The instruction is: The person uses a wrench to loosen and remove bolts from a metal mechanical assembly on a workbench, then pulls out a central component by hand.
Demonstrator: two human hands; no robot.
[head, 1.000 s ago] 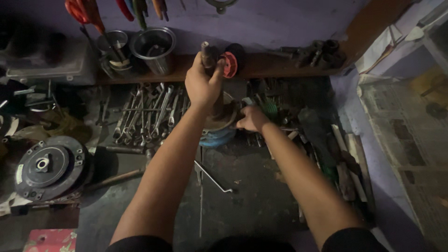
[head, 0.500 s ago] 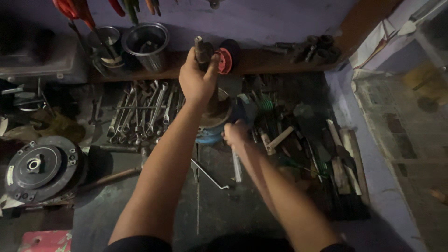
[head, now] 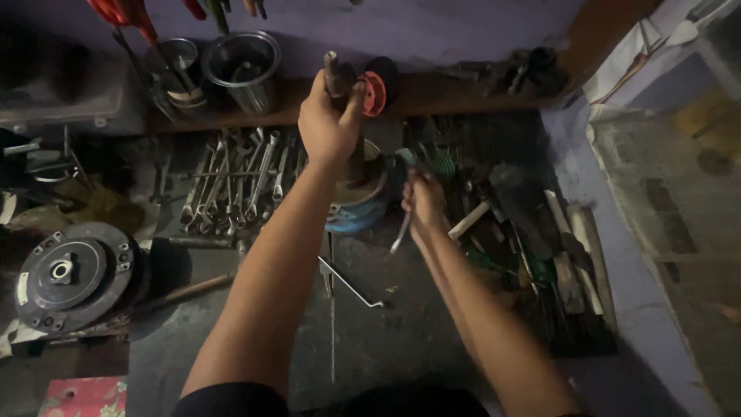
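Since the earlier frame the right hand (head: 423, 199) has pulled back from the clutter of tools and now lifts a slim metal tool (head: 401, 228), blurred in motion, its shaft slanting down toward 7 o'clock from the fist; the fingers are closed around its upper end. The left hand (head: 328, 123) stays where it was, wrapped tight around the top of an upright dark shaft (head: 336, 77) whose tip sticks out above the knuckles. Below that hand, at 5 o'clock from it, sits a round metal part with a blue body (head: 356, 208), resting on the dark desk (head: 409, 332) just left of the right hand. At 9 o'clock from the blue part lies a spread of spanners (head: 235, 189). At 12 o'clock, on a wooden shelf (head: 455, 93), stand a steel pot (head: 241, 69) and a red disc (head: 373, 93) just right of the shaft. A bent metal rod (head: 351, 284) lies on the desk at 6 o'clock from the blue part. Far out at 8 o'clock sits a black pulley-like disc (head: 71, 274), and at 3 o'clock from the right hand lie mixed hand tools (head: 540, 247).
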